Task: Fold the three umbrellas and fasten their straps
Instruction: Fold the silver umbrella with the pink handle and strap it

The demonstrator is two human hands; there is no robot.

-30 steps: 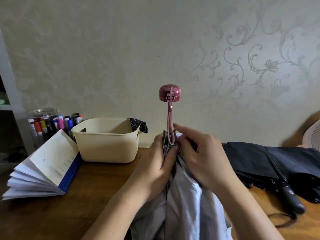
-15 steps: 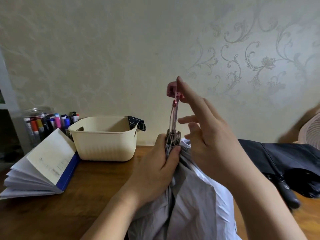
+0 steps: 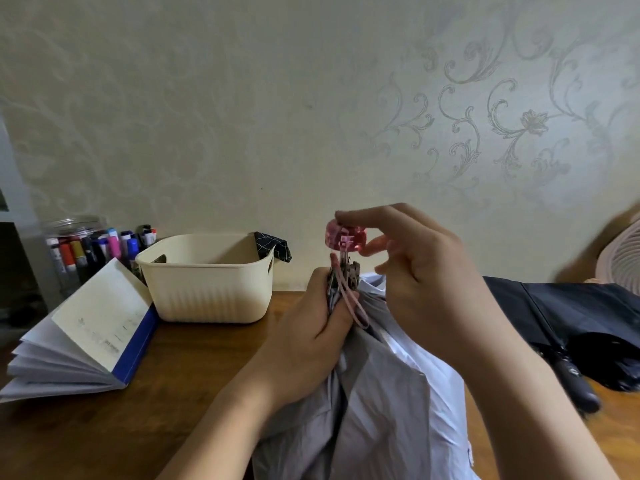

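Both hands hold a pale grey umbrella (image 3: 388, 393) upright above the wooden table (image 3: 104, 431).
The left hand (image 3: 308, 341) clenches its gathered ribs and cloth; the right hand (image 3: 426, 271) pinches the pink handle cap (image 3: 346, 239) between forefinger and thumb. A dark umbrella (image 3: 571, 313) lies at right. The print in the open book (image 3: 90, 323) is too blurred to read.

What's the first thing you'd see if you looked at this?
The shiny pink handle in the middle stands out first. The right hand pinches it, while the left hand grips the pale grey umbrella just below. A dark umbrella lies at the right, and a cream basket stands at the left near the wall.
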